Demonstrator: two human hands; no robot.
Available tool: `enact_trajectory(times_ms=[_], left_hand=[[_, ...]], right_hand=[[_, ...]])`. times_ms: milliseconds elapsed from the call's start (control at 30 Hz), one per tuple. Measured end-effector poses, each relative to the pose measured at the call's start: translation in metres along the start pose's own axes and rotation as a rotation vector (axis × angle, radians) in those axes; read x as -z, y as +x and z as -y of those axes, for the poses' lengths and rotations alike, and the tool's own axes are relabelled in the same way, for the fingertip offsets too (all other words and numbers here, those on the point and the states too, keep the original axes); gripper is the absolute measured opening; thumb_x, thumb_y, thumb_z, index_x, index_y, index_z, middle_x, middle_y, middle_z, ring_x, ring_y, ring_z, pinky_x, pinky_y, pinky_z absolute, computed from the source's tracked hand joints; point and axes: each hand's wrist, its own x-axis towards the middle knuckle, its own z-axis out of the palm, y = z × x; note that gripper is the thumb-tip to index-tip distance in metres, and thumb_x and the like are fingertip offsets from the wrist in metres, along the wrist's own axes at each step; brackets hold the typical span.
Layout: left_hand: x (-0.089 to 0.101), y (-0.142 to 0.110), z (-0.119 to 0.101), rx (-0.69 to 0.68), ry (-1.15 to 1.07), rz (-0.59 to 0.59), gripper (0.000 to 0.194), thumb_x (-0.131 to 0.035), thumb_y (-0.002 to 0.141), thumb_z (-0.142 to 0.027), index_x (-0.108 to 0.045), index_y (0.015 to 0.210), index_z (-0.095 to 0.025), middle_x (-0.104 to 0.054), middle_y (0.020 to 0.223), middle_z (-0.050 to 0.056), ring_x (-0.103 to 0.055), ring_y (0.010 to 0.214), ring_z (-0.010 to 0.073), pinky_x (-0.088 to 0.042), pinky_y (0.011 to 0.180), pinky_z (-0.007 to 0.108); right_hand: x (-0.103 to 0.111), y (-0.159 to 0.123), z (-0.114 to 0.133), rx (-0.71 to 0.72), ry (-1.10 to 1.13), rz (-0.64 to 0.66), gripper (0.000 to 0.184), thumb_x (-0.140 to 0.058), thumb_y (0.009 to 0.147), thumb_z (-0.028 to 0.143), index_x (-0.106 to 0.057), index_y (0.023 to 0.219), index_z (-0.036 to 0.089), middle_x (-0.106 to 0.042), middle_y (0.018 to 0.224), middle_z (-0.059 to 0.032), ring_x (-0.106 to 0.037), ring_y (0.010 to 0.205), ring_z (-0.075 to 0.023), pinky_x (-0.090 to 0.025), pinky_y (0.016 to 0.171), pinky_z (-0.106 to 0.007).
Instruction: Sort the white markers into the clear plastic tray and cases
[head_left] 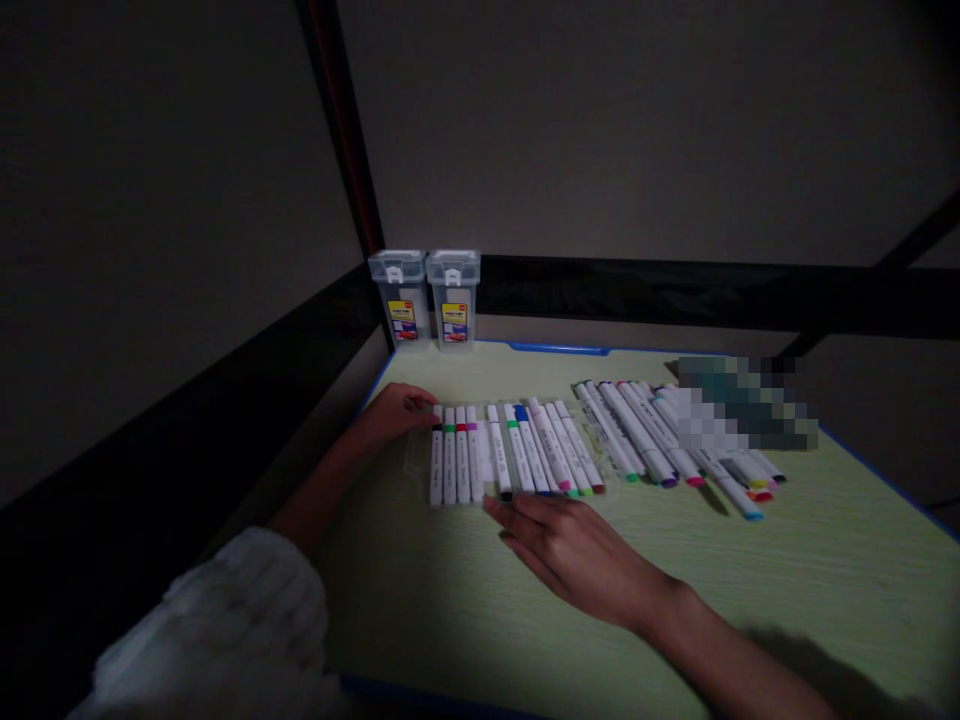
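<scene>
A row of white markers [510,452] with coloured caps lies side by side on a pale green table [420,600], seemingly in a clear plastic tray. My left hand [395,411] rests at the left end of the row, fingers curled against the first marker and the tray's edge. My right hand [570,545] lies flat just in front of the row, fingers stretched out, fingertips touching the near ends of the middle markers. It holds nothing.
A second, looser group of markers [660,440] lies to the right, partly under a blurred patch. Two clear plastic boxes [426,298] with yellow labels stand at the back left corner against a dark rail. A white fluffy sleeve [217,630] fills the lower left.
</scene>
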Motion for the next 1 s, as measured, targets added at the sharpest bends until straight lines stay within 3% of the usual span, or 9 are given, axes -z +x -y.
enact_trajectory(times_ms=[567,1000], left_hand=[[0.0024,-0.0028,0.0012,0.003,-0.123,0.174,0.047,-0.069,0.051,-0.032,-0.060,0.091,-0.010,-0.052,0.065,-0.002,-0.049,0.058,0.0099,-0.039,0.056,0.023],[0.0012,-0.0032,0.0021,-0.017,-0.083,0.167,0.051,-0.072,0.048,-0.035,-0.059,0.091,-0.011,-0.049,0.068,-0.003,-0.045,0.059,0.0088,-0.038,0.056,0.022]], right_hand=[[0.0006,-0.0016,-0.0006,0.006,-0.012,-0.008,0.039,-0.039,0.086,0.015,-0.045,0.124,0.009,-0.062,0.095,-0.0123,-0.060,0.082,-0.0216,-0.049,0.067,-0.035],[-0.0002,-0.0011,-0.0009,0.006,-0.002,-0.008,0.038,-0.038,0.087,0.016,-0.046,0.124,0.009,-0.062,0.094,-0.0127,-0.059,0.082,-0.0208,-0.048,0.068,-0.035]])
